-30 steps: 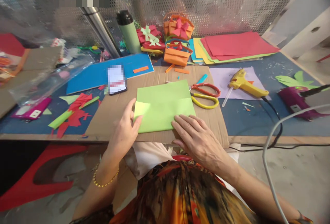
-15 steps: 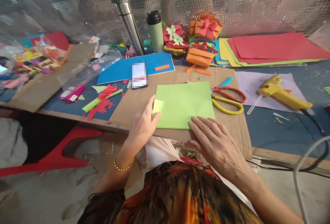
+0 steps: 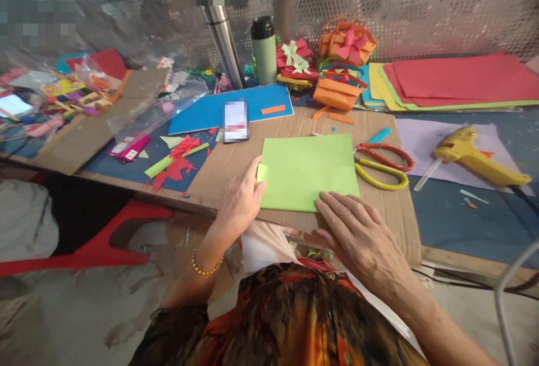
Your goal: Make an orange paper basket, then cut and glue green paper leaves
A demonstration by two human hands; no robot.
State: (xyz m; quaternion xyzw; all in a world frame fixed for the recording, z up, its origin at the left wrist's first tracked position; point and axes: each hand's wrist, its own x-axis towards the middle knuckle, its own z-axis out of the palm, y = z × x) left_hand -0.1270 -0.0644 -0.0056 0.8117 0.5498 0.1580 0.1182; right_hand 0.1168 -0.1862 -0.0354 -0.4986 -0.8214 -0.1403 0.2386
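We read no text anywhere: the phone [image 3: 235, 120] screen is blurred out, and the small label on the pink packet [image 3: 128, 148] is too tiny for us to read.

Gold bracelet [image 3: 205, 265], orange-black patterned garment [image 3: 295, 321]
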